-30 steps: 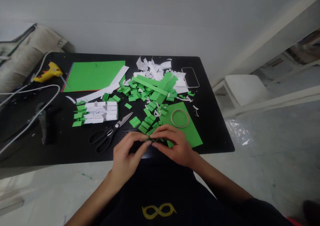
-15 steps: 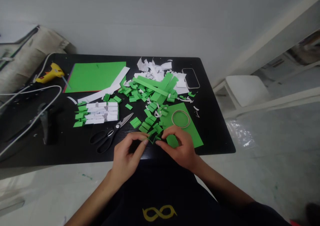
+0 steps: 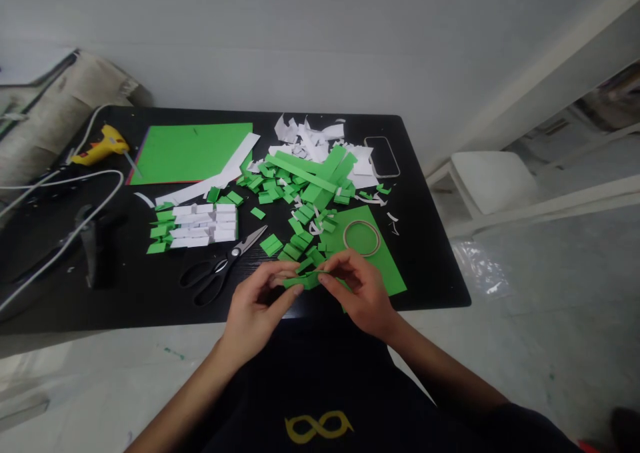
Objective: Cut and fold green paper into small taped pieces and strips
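— Our left hand (image 3: 256, 304), what is in it?
— We pinch one end of a small green paper piece (image 3: 302, 281) between thumb and fingertips, just above the near edge of the black table (image 3: 150, 303).
— And our right hand (image 3: 364, 294)?
— We clamp the other end the same way. Scissors (image 3: 220, 266) lie just left of our hands; a tape ring (image 3: 361, 237) sits on a green sheet (image 3: 387, 269) behind them.

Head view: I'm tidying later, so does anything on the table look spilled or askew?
Green and white paper scraps lie strewn in a heap across the middle of the table, and the scissors lie at a slant beside them. Nothing looks damaged.
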Motion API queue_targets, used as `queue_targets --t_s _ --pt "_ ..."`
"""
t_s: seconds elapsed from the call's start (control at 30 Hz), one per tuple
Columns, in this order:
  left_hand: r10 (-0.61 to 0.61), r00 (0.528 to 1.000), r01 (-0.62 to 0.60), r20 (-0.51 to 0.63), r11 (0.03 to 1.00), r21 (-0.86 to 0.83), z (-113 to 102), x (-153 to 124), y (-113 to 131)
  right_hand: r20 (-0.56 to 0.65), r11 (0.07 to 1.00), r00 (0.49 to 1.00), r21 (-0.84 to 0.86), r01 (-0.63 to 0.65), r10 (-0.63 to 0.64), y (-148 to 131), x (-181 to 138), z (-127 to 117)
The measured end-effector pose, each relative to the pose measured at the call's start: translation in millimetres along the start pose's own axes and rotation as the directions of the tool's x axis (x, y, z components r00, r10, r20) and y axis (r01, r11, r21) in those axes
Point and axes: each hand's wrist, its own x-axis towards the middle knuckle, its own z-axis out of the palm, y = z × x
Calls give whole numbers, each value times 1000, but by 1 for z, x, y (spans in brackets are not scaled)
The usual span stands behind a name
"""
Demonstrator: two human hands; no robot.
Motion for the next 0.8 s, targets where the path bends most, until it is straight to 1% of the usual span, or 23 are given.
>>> queue_targets --t_s 0.1,0.2,0.27,0.37,0.47,0.53,0.6,0.67,0.77,0.8 --pt "22 999 -22 32 1000 19 -2 2 1 25 1000 1000 8 -7 7 -1 1 0" --pt "67 996 -68 50 998 8 -4 4 1 77 1000 997 -19 24 -23 -1 3 0" --pt "113 991 -114 67 993 4 -4 4 2 100 996 993 -56 76 -70 -1 4 -1" --pt "204 974 -205 97 979 6 -5 5 3 129 973 973 -101 206 -192 -1 5 -3" --pt "314 941 -318 123 948 10 -8 5 1 185 924 925 -134 358 -332 -1 4 -7" --pt "420 895 -428 151 903 23 -10 3 -4 222 865 875 -175 470 -430 2 2 -11" --pt "503 842 -523 198 850 67 -13 1 -13 280 791 819 -236 565 -501 8 -2 -15" --pt "527 810 -571 258 808 143 -15 -4 -23 358 729 780 -299 616 -513 17 -8 -19" --pt "522 782 -611 341 751 250 -16 -13 -38 444 660 749 -371 654 -492 33 -21 -22" --pt "515 777 -616 362 741 266 -17 -16 -41 449 640 740 -384 665 -500 38 -25 -22"
